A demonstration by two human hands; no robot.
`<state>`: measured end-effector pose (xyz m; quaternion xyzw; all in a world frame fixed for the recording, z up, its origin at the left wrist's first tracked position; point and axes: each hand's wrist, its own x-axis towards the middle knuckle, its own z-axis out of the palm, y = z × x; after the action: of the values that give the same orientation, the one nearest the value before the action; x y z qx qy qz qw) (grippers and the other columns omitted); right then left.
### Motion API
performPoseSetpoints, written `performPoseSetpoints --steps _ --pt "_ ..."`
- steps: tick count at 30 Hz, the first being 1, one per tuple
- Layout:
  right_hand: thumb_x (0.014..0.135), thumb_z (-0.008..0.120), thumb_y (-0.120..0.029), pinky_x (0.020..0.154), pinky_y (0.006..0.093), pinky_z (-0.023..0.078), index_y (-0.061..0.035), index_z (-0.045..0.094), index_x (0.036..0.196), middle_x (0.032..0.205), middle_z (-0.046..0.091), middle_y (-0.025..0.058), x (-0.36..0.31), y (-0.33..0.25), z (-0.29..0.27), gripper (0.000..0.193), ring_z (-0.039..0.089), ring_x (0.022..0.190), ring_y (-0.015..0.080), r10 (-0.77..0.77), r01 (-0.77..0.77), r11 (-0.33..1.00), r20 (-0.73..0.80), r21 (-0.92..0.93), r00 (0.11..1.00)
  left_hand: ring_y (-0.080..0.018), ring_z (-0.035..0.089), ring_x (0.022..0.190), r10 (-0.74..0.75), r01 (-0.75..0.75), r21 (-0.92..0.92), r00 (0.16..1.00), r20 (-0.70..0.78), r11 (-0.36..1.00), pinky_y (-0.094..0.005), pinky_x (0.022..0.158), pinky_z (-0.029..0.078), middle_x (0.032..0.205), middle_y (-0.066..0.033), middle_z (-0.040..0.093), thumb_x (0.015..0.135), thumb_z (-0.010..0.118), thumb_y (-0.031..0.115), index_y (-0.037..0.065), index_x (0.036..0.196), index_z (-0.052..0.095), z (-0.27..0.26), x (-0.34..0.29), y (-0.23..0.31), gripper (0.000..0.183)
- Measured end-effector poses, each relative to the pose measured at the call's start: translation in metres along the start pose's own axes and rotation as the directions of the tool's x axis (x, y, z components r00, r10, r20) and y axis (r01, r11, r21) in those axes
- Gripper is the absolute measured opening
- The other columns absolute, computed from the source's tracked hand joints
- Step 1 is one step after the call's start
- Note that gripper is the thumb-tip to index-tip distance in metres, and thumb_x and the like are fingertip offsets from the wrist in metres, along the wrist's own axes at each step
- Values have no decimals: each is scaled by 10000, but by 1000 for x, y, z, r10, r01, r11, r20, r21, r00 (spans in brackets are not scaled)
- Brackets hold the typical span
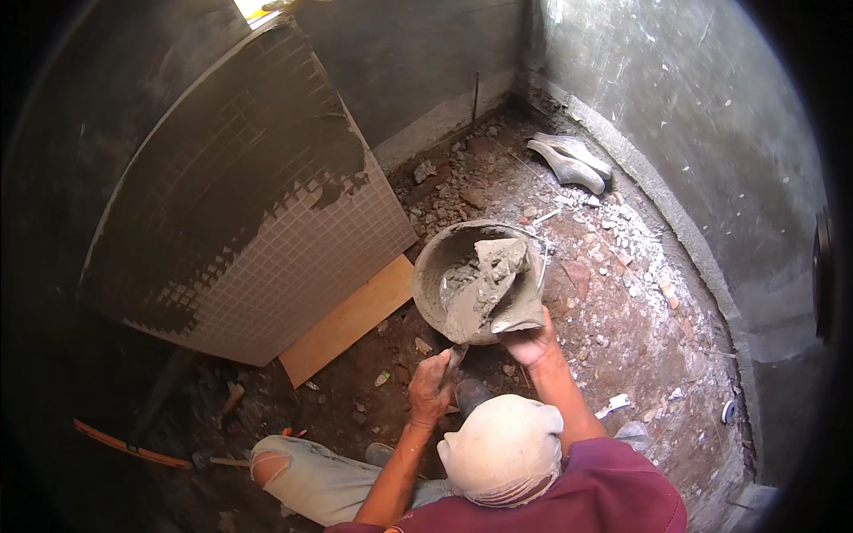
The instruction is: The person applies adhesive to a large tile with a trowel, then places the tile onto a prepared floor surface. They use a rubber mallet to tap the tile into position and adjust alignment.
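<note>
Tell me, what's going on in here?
A person's left hand grips a trowel loaded with grey, mortar-like mix over a bucket. The right hand holds a caked grey piece by the rim; I cannot tell what it is. To the left is a surface of small square tiles, partly smeared grey, with a wooden board along its lower edge.

No text, label, brand, number or sign can be read in this view. Any print on the orange level (pixel 160 457) at lower left, the small wrapper (pixel 382 378) near the middle, or the white scrap (pixel 615 406) at right is too small and blurred to make out.
</note>
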<state>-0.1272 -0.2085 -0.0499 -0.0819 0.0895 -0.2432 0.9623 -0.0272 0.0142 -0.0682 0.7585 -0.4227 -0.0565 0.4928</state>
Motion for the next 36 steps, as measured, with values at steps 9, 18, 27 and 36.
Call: performPoseSetpoints --steps 9,18,27,36 --pt "931 673 -296 1036 478 515 -109 624 1318 1247 689 83 3 -43 17 432 651 1134 282 -22 23 998 20 -59 1000 -302 668 991 96 -89 122 994 -54 989 -400 851 559 1108 -85 669 756 714 -61 160 1372 635 -21 1 -14 659" --pt "1048 487 -193 1130 431 447 -76 524 1440 1423 601 107 62 -80 150 410 575 1276 270 -140 397 -80 405 -914 904 -358 673 895 -91 62 104 949 301 993 -473 767 546 998 -134 667 834 738 80 201 1446 559 -53 44 16 649" --pt "1036 480 -185 1092 442 487 -17 576 1320 1338 630 173 134 55 278 344 622 1199 301 446 -33 625 321 -780 835 -403 630 1174 -252 237 119 959 129 964 -507 981 504 1239 -217 667 893 719 355 68 1390 570 -113 92 20 593" --pt "1035 583 -291 1108 557 470 -59 525 1403 1358 609 125 131 297 110 438 590 1255 319 396 -411 912 260 4 881 -375 517 1281 -144 579 447 706 -694 682 -505 1079 412 1351 -216 574 966 622 158 -51 1381 549 -318 -93 69 470"
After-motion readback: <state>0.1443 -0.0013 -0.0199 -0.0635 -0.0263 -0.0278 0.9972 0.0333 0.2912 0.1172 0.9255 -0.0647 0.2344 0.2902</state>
